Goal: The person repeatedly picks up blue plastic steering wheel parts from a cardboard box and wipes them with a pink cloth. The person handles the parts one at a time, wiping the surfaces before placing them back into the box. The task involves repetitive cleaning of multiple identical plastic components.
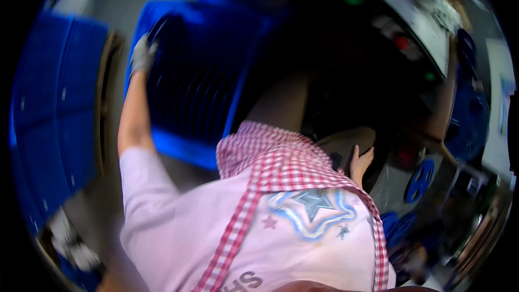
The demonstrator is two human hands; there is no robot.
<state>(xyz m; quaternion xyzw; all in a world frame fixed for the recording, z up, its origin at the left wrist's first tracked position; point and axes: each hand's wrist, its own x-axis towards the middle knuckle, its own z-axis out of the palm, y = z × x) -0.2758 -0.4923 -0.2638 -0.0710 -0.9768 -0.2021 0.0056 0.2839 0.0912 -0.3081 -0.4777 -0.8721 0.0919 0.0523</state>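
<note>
My left hand (pixel 142 57), in a pale glove, reaches to the far left side of a blue crate (pixel 184 147). Its blurred fingers close at the rim of a dark round disc (pixel 160 28). Several similar dark discs (pixel 190 94) stand in a row inside the crate, their edges showing as thin curved lines. Bare and apart from the crate, my right hand (pixel 362 164) rests by my bent knee, thumb and fingers spread, holding nothing.
Large blue containers (pixel 57 103) line the left side, beside a wooden pallet edge (pixel 106 97). To the right stands a dark machine or bench with a pale top (pixel 413 13) and small coloured lights. Blue reels (pixel 420 181) lie at the lower right.
</note>
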